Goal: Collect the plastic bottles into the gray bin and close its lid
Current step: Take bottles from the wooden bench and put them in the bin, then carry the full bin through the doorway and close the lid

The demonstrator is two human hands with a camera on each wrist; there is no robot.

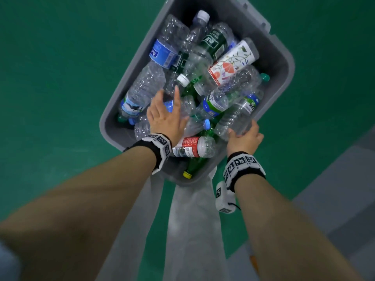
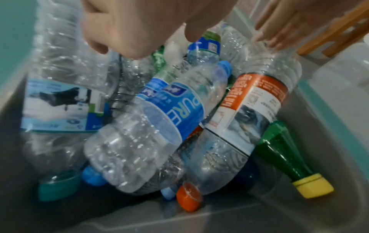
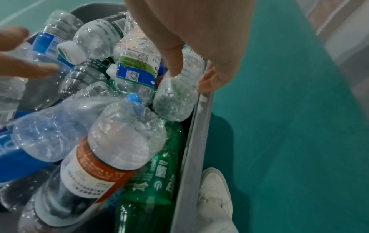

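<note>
The gray bin (image 1: 282,63) stands on a green floor (image 1: 50,78), heaped with plastic bottles (image 1: 203,63). The left hand (image 1: 165,114) hovers with fingers spread over the pile near the bin's near edge, gripping nothing. The right hand (image 1: 244,136) curls around a clear bottle (image 1: 235,120) at the bin's right rim. Only the right wrist view shows a white shoe (image 3: 215,200) beside the bin; only the left wrist view shows an orange cap (image 2: 188,199) against the near wall.
</note>
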